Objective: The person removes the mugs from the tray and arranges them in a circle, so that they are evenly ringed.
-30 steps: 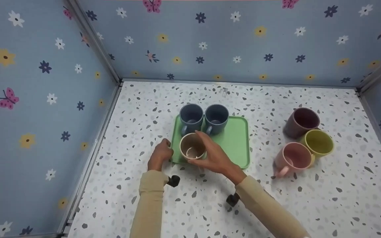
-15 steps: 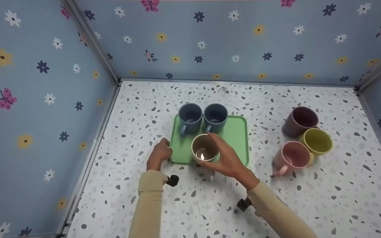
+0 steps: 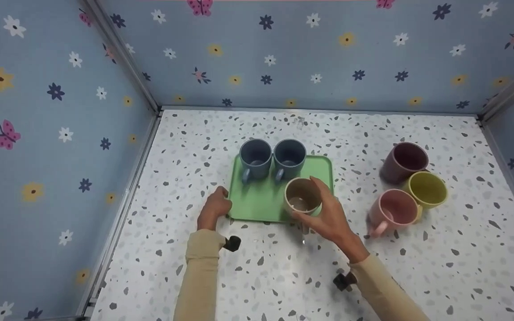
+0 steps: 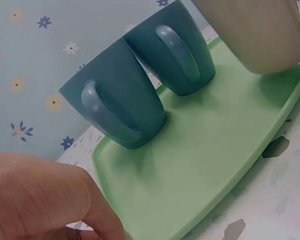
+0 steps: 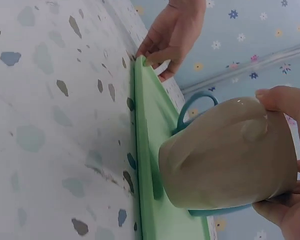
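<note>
Beige mug (image 3: 302,196) in my right hand (image 3: 328,219), over the green tray's (image 3: 257,205) front right corner.

Fingers wrap its wall; it looks rigid, glazed, slippery and breakable, so the body grip suits. My left hand (image 3: 214,208) pinches the tray's front left corner. I can't see the mug's handle, nor whether it touches down.

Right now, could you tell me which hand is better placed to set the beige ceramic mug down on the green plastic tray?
The right hand: it already grips the beige ceramic mug just above the green plastic tray. The left hand holds the tray's corner.
</note>
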A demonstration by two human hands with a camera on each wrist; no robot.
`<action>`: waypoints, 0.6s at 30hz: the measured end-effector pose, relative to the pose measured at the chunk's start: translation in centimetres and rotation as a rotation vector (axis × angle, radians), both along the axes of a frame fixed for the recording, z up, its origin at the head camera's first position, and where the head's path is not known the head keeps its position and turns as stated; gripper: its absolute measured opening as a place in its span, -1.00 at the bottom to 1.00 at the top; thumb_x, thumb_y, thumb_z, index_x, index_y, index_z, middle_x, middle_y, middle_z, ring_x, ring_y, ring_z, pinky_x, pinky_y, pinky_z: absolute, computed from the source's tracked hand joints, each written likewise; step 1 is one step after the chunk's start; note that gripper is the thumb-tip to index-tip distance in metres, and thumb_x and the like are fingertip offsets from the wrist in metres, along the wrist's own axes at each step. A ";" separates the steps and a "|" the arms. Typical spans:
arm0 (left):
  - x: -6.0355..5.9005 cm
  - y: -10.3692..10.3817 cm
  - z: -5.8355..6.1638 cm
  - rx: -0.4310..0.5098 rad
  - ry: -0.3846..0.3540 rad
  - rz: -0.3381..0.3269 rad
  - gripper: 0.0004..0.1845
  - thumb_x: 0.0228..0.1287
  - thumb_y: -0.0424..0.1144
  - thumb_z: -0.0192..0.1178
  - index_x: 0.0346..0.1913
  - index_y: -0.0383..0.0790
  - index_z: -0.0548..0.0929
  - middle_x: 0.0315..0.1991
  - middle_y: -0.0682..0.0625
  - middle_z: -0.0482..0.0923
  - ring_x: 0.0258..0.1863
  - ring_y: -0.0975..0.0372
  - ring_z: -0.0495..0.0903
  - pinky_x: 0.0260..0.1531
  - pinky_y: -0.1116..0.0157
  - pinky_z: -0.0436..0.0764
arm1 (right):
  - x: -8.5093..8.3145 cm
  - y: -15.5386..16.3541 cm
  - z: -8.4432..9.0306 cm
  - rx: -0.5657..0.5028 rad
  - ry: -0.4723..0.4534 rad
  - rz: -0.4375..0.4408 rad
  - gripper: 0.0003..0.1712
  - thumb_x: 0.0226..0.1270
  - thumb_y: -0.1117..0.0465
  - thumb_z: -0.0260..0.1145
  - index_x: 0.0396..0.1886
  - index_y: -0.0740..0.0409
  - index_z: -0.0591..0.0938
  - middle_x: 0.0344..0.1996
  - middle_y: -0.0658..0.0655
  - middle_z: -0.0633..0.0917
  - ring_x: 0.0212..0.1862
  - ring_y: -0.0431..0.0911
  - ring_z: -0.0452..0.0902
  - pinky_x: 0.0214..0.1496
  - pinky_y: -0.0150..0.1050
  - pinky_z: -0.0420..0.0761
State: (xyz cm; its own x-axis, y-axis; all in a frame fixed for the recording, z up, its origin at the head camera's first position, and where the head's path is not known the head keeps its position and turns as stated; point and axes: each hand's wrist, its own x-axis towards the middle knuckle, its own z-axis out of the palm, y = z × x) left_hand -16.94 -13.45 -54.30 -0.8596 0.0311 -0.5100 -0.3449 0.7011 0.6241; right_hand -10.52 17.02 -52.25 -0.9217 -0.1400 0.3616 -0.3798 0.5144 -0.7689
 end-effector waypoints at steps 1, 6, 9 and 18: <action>0.0 0.0 0.0 -0.004 0.003 -0.002 -0.56 0.14 -0.40 -0.17 0.14 -0.32 0.33 0.06 -0.29 0.42 -0.08 -0.01 0.39 -0.07 0.10 0.39 | 0.1 0.3 0.0 0.004 0.001 -0.020 0.08 -0.14 -0.06 0.58 0.39 0.11 0.29 0.22 0.10 0.50 0.20 0.01 0.45 0.24 -0.01 0.40; 0.0 0.0 -0.2 -0.015 0.012 -0.002 -0.56 0.11 -0.40 -0.15 0.12 -0.33 0.34 0.06 -0.30 0.44 -0.05 -0.02 0.41 -0.04 0.08 0.41 | 0.3 1.3 0.3 0.009 0.009 -0.123 0.06 -0.14 -0.02 0.59 0.36 0.21 0.31 0.22 0.17 0.48 0.21 0.02 0.42 0.27 -0.03 0.36; -0.1 0.1 -0.3 -0.016 0.010 0.003 -0.56 0.11 -0.40 -0.15 0.11 -0.32 0.34 0.05 -0.29 0.44 -0.05 -0.02 0.41 -0.04 0.09 0.41 | 0.3 1.7 0.4 -0.016 0.011 -0.197 0.02 -0.17 0.03 0.61 0.32 0.20 0.35 0.18 0.16 0.51 0.19 0.00 0.44 0.26 -0.05 0.36; 0.1 0.0 -0.1 -0.009 0.017 0.004 -0.55 0.10 -0.40 -0.16 0.11 -0.34 0.34 0.04 -0.30 0.44 -0.06 -0.02 0.39 -0.04 0.08 0.40 | 0.4 2.8 1.0 -0.072 -0.063 -0.424 -0.06 -0.18 0.08 0.60 0.26 0.15 0.39 0.13 0.16 0.50 0.15 -0.01 0.43 0.25 -0.05 0.34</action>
